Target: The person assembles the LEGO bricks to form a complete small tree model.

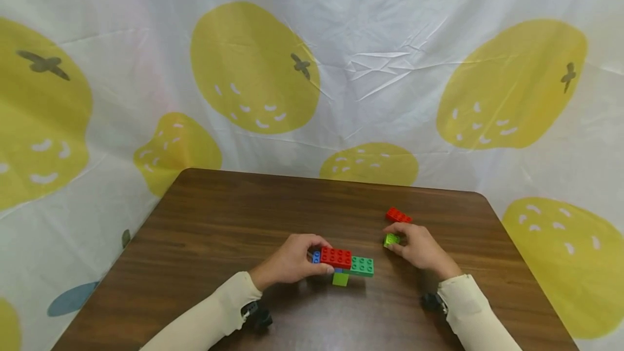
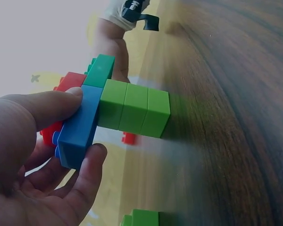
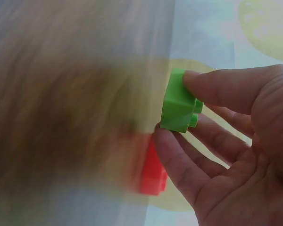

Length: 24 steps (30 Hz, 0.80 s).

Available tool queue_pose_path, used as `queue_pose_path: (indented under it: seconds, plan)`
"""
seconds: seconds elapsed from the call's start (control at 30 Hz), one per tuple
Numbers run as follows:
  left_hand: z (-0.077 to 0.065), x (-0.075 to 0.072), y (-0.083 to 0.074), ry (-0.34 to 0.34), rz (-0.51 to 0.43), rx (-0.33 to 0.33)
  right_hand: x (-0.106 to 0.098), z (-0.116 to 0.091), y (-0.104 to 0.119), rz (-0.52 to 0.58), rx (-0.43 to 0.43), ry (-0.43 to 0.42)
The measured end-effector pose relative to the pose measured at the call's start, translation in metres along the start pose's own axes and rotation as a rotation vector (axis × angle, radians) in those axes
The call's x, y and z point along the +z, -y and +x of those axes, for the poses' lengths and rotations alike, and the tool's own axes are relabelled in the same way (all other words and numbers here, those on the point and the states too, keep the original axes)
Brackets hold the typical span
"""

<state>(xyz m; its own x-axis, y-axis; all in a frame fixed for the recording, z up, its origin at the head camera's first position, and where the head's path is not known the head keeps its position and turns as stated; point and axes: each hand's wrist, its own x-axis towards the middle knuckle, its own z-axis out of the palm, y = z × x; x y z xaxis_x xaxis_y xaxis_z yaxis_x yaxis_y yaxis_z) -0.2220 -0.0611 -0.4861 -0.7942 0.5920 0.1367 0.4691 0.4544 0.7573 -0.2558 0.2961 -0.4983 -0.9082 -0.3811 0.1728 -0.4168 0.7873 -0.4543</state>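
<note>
My left hand [image 1: 297, 260] grips a toy building-brick structure from its left side, thumb on the blue brick [image 2: 80, 122] at its end. A red brick [image 1: 336, 257] lies across the top, and a green brick [image 1: 362, 266] juts out to the right. Beneath the blue brick, several lime-green bricks [image 2: 134, 107] form a stacked column. My right hand [image 1: 418, 246] pinches a small lime-green brick [image 3: 178, 101] between thumb and fingers, its studs facing the palm. Just beyond that hand lies a loose red brick [image 1: 398, 215].
A brown wood-grain table [image 1: 234, 210] carries everything. Another lime-green brick [image 2: 145, 217] shows at the bottom of the left wrist view. Behind the table hangs a white curtain [image 1: 365, 85] with yellow fruit prints.
</note>
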Motion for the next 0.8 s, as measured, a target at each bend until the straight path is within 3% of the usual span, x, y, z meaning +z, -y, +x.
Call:
queue_pose_path:
  seconds: [0.33,0.57,0.8]
  plan:
    - [0.001,0.001,-0.001,-0.002,-0.009,0.012,-0.01,0.001,0.028,0.06,-0.071,-0.05]
    - [0.0,0.0,0.001,-0.002,-0.01,0.016,-0.018,-0.003,0.054,0.17,-0.104,-0.044]
    - [0.001,0.0,0.0,-0.003,-0.006,0.028,-0.021,-0.012,0.078,0.195,-0.138,-0.026]
